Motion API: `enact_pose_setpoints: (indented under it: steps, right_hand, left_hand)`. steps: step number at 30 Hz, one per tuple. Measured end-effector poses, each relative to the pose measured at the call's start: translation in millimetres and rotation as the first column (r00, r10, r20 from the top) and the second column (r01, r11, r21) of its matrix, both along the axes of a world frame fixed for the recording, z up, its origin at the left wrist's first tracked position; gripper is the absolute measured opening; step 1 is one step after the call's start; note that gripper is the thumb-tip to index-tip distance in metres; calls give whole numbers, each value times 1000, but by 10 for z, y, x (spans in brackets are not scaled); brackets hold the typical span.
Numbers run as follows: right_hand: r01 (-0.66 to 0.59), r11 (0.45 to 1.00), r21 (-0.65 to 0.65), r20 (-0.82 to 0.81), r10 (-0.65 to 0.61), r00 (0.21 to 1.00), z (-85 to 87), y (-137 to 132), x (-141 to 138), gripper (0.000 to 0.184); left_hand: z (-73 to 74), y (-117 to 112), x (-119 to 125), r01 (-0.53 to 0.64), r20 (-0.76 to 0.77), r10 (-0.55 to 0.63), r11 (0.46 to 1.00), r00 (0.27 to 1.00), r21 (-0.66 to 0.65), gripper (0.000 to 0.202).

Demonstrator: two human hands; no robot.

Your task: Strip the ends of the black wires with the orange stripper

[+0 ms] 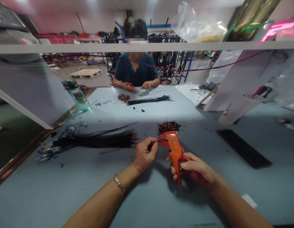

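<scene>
Left hand (145, 153): center of frame, apart from the right; thumb and fingertips pinched on a dark wire (161, 140) at the tool's mouth, presumably to steady it;
Right hand (196, 167): lower right of center, wrapped around the handles of an orange-and-red wire stripper (175, 147); its head points left, likely to meet the wire;
Wire bundle (106, 140): center left; copper-tipped ends face the left hand, seemingly for easy reach;
Scrap pile (169, 127): just beyond the stripper, apparently heaped together;
Across the table (90, 190): upper center; a co-worker (135, 71) holds a red tool (132, 88).

Overhead glow, pink glare upper right, soft shadows on tabletop (54, 193), stretched edges
</scene>
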State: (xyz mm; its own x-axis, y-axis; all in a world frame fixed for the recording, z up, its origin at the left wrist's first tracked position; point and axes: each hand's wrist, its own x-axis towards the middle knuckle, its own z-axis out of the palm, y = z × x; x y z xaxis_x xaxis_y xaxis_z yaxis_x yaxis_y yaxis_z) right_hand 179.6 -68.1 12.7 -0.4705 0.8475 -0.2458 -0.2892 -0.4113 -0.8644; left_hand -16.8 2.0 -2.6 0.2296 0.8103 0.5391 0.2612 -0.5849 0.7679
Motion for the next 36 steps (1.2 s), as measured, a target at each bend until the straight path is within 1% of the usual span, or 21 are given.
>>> enact_pose_setpoints:
  steps: [8, 14, 20, 26, 36]
  right_hand:
    - [15, 999, 34, 0, -15, 1000, 7, -5, -30, 33]
    - [35, 999, 40, 22, -36, 999, 35, -8, -62, 29]
    - [44, 997, 71, 47, -47, 998, 21, -11, -74, 31]
    - [40, 994, 101, 77, -48, 996, -1, -6, -68, 31]
    - [17, 993, 118, 45, -23, 999, -30, 17, -70, 33]
  left_hand:
    - [21, -26, 3, -21, 9, 21, 999, 1000, 30, 19]
    - [44, -34, -6, -18, 12, 17, 997, 1000, 70, 17]
    - [48, -38, -9, -6, 28, 3, 993, 1000, 119, 16]
    - [31, -31, 0, -4, 28, 1, 994, 1000, 112, 15]
    - [41, -34, -7, -26, 18, 24, 994, 1000, 108, 15]
